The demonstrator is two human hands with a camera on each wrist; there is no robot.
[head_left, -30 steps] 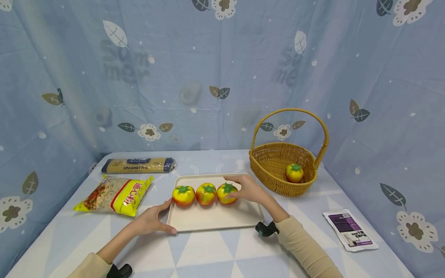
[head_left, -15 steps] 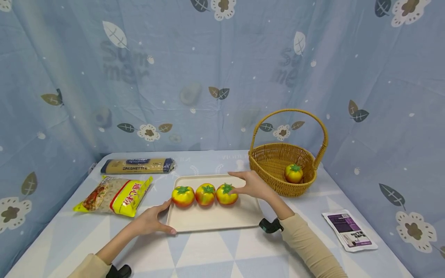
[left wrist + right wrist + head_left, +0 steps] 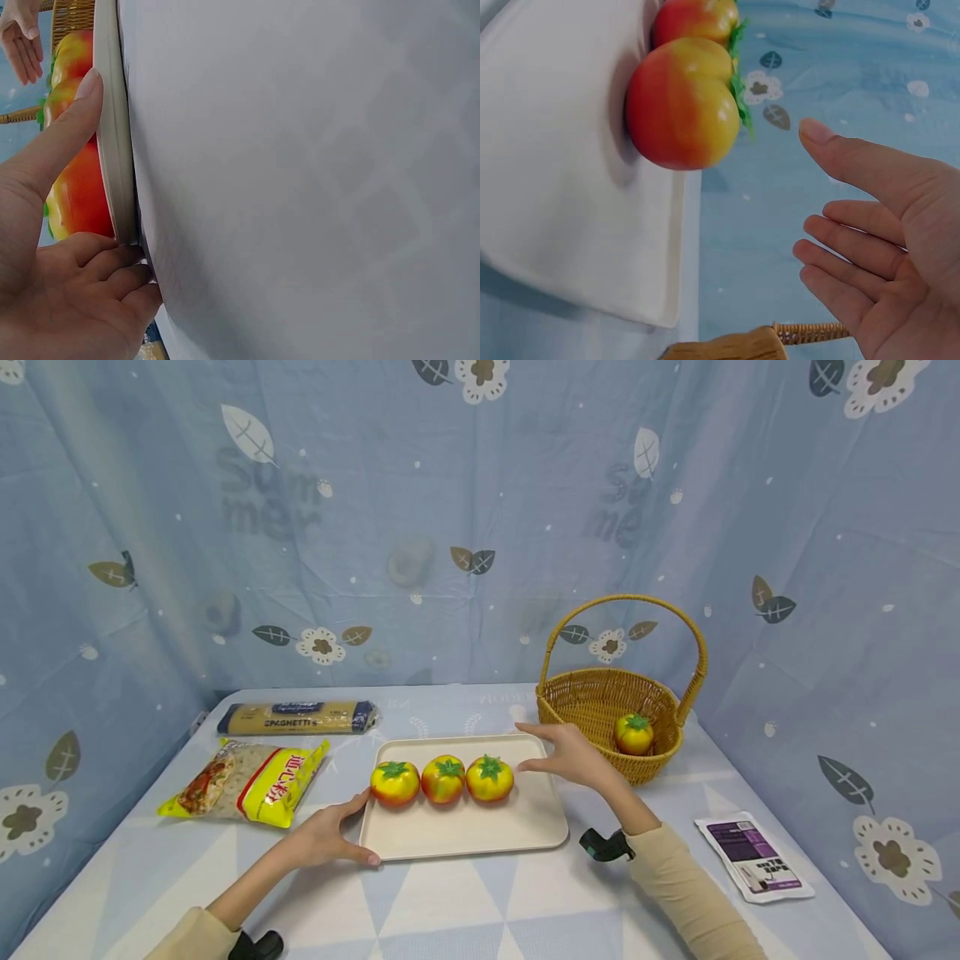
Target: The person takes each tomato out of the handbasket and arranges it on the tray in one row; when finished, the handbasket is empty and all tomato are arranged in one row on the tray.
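Note:
A cream tray [image 3: 465, 842] carries three yellow-and-red tomatoes in a row: left tomato [image 3: 395, 787], middle tomato [image 3: 443, 781] and right tomato [image 3: 490, 781]. My left hand [image 3: 322, 837] holds the tray at its near left corner. In the left wrist view its thumb lies along the tray's rim [image 3: 112, 120], with the fingers bent at the edge. Above the tray's right end, my right hand [image 3: 573, 756] has its thumb and fingers spread with nothing between them. The right wrist view shows it apart from the right tomato [image 3: 681, 103].
A wicker basket [image 3: 577, 739] with a tall handle stands at the back right, a tomato [image 3: 634, 734] inside. At left lie a spaghetti pack [image 3: 296, 717] and a yellow bag of pasta [image 3: 251, 781]. A white-and-purple pouch [image 3: 755, 858] lies at right.
My right hand has let go of the right tomato and drawn away to the right, its fingers spreading. That tomato stays on the tray. My left hand keeps its place.

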